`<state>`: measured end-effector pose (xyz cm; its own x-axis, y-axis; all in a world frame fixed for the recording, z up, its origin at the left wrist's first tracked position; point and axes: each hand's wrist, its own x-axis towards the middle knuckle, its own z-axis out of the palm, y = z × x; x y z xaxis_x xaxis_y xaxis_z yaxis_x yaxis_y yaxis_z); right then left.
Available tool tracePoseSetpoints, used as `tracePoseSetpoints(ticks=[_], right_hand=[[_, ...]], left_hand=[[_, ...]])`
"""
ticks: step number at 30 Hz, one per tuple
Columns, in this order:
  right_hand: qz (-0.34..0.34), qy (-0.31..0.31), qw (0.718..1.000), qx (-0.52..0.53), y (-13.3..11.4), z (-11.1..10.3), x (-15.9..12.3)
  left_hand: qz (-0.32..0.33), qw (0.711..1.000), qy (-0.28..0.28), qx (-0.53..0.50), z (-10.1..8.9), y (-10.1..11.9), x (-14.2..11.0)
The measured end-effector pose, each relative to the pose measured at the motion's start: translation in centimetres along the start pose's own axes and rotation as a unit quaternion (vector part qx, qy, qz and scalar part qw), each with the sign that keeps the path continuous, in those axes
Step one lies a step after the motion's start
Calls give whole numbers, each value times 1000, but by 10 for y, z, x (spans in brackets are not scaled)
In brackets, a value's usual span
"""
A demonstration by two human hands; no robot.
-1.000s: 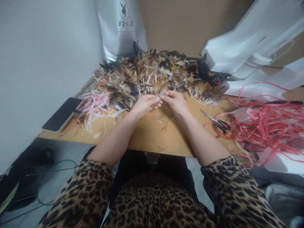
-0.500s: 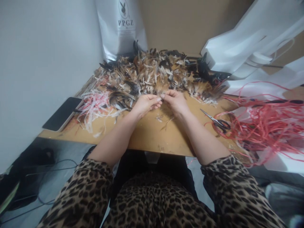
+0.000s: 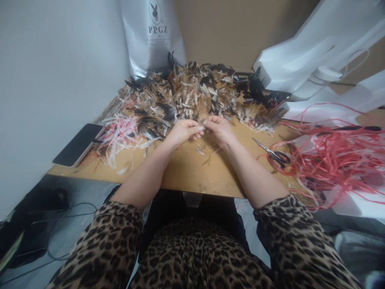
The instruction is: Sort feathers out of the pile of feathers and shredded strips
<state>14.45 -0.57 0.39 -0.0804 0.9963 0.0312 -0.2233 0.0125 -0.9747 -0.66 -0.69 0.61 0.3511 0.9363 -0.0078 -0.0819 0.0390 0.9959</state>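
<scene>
My left hand point(image 3: 185, 133) and my right hand point(image 3: 219, 129) meet over the front edge of a heap of feathers point(image 3: 186, 90). Thumb and fingers are pinched closed on both, with the fingertips almost touching. A fluffy brown feather point(image 3: 205, 107) rises from between the two pinches; its base is hidden by my fingers. The heap behind is brown, white and black. Loose feather scraps point(image 3: 211, 157) lie on the table just below my right hand. To the right of it, scissors point(image 3: 272, 152) with black handles rest with their blades slightly apart.
A phone point(image 3: 78, 145) lies at the table's left edge, beside white and pink plastic strips point(image 3: 118, 134). Tangled red strips point(image 3: 339, 160) spread over the right side. A silvery bag point(image 3: 153, 44) stands behind the feathers, and a white machine point(image 3: 303, 52) stands back right. The wooden table point(image 3: 192, 172) ends near my lap.
The view has shifted very slightly. Both hands keep the same pinch at the same spot, with only tiny finger movement.
</scene>
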Motion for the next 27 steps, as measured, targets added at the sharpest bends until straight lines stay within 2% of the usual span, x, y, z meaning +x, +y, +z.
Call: tracePoseSetpoints(ticks=[3,6,10,13,15,17,20,22,24,26,27], right_hand=[[-11,15,1000,5,0,-2,2],[-19,35,999,-17,0,-6,3],[-43,46,987,-151,5,-9,2],[-57,15,960,-273,12,-8,4],[-75,-10,932,-355,15,-6,4],[-104,-36,891,-440,13,-1,2],[-131,-60,807,-573,6,12,-4],[-123,-61,747,-650,0,21,-9],[-97,-64,703,-702,-4,28,-10],[-68,-71,687,-720,-7,32,-9],[-60,-76,695,-713,-8,31,-6]], left_hand=[[15,1000,-5,3,-3,4,0],[18,997,61,-40,-11,7,4],[38,977,169,-121,-26,9,10],[45,965,210,-148,-33,10,13],[48,962,221,-156,-34,11,13],[48,960,224,-160,-34,11,12],[46,961,223,-160,-33,11,12],[48,962,215,-159,-34,10,12],[51,964,208,-159,-35,9,12],[47,965,204,-158,-36,9,12],[43,965,203,-158,-37,10,11]])
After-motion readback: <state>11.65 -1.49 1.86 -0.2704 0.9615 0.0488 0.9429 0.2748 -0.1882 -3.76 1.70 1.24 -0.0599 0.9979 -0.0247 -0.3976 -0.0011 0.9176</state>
